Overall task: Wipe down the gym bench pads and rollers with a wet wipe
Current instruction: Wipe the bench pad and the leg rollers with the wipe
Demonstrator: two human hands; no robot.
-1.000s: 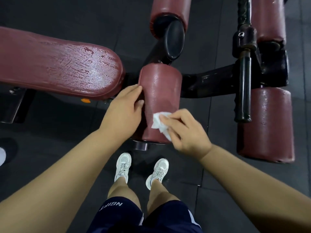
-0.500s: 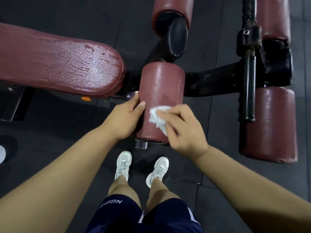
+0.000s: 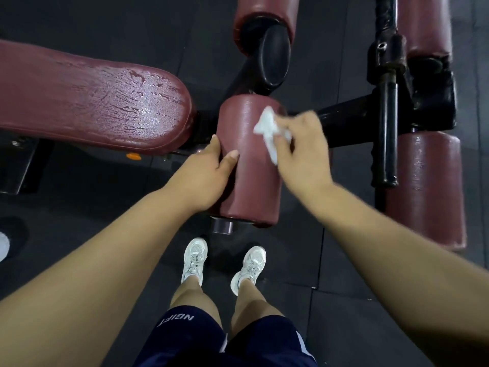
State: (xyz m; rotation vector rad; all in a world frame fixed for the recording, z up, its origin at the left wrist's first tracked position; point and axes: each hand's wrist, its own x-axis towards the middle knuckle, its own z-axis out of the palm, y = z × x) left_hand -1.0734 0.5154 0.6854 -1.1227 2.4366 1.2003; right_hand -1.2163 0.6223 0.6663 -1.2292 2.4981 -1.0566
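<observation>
A maroon roller [image 3: 251, 181] stands in the middle, just past my feet. My left hand [image 3: 205, 174] grips its left side, thumb on top. My right hand [image 3: 304, 152] pinches a crumpled white wet wipe [image 3: 268, 128] and presses it against the roller's upper right part. The maroon bench pad [image 3: 92, 102] lies to the left, its near end shiny and streaked with moisture. Another maroon roller [image 3: 426, 192] sits at the right, and two more are at the top [image 3: 264, 11] and top right [image 3: 423, 25].
A black steel frame [image 3: 346, 120] joins the rollers, with a black handle bar [image 3: 387, 133] standing up at the right. A black end cap [image 3: 275, 56] sits above the middle roller. My white shoes [image 3: 195, 258] stand on dark rubber floor tiles [image 3: 79, 207].
My right hand has swept the wipe up the roller from its lower middle to its upper right. My left hand slid slightly down the roller's left side but keeps its grip.
</observation>
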